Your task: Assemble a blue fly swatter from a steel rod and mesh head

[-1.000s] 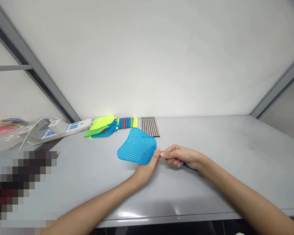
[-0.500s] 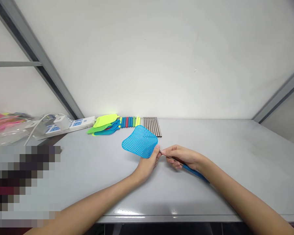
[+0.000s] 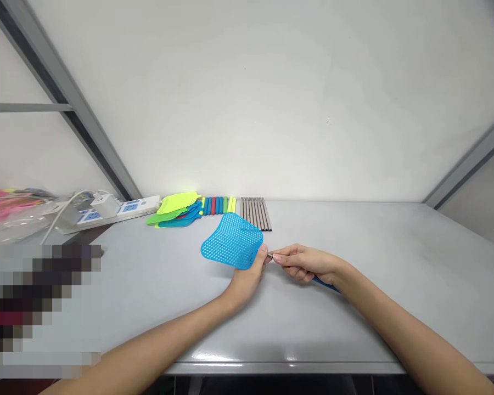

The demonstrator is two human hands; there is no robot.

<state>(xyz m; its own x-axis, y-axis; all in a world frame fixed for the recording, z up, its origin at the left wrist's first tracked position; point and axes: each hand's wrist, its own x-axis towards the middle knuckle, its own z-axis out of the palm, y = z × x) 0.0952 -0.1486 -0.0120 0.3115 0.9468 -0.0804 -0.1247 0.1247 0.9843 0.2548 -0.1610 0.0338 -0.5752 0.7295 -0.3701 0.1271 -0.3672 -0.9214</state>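
Observation:
A blue perforated fly swatter head (image 3: 233,241) points up and left over the table, its neck end pinched between the thumb and fingers of my left hand (image 3: 250,272). Just to the right, my right hand (image 3: 302,262) is closed around a thin metal rod (image 3: 270,256). The rod's tip meets the swatter head at my left fingers, which hide the joint. Below my right palm a blue handle grip (image 3: 326,283) sticks out toward the lower right, in line with the rod. Most of the rod is hidden by my right fingers.
Behind my hands lie a stack of yellow, green and blue swatter heads (image 3: 178,204), a row of coloured grips (image 3: 216,206) and several metal tubes (image 3: 256,214) along the wall. A white power strip (image 3: 138,207) and a plastic bag (image 3: 12,216) are on the left.
The swatter head has shifted slightly left and tilted. My right hand has turned a little, and less of the blue grip shows below it.

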